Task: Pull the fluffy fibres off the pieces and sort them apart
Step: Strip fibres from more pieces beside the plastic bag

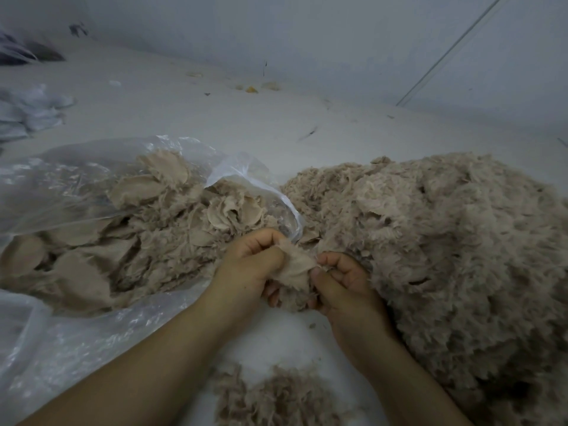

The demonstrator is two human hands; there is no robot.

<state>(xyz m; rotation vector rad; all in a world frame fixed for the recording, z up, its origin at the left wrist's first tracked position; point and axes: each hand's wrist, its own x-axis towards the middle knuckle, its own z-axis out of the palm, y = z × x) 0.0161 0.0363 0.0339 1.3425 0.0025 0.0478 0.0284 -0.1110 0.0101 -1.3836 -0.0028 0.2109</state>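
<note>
At the far left I am seeing a crumpled heap of white sheeting [29,110] lying on the pale floor [215,118], and below it a clear plastic bag [76,170] is sprawling open, its mouth facing right. Inside it, a pile of flat beige fabric pieces [129,229] is spilling toward the centre, many with fringed edges. Moving right, the left hand [250,265] is gripping one beige piece [296,270], thumb laid across its upper edge and fingers curled beneath it. The piece is sitting between the two hands, just in front of the bag's mouth and above the bare floor. The right hand [341,281] is meeting it on the other side, thumb and forefinger pinching the piece's fringed right edge while the other fingers are curling loosely into the palm. Below the forearms, a small scatter of loose fluff [276,398] is lying on the floor. Farther right, a large mound of fluffy fibres [445,256] is filling the frame's right side, touching the back of the right hand.
</note>
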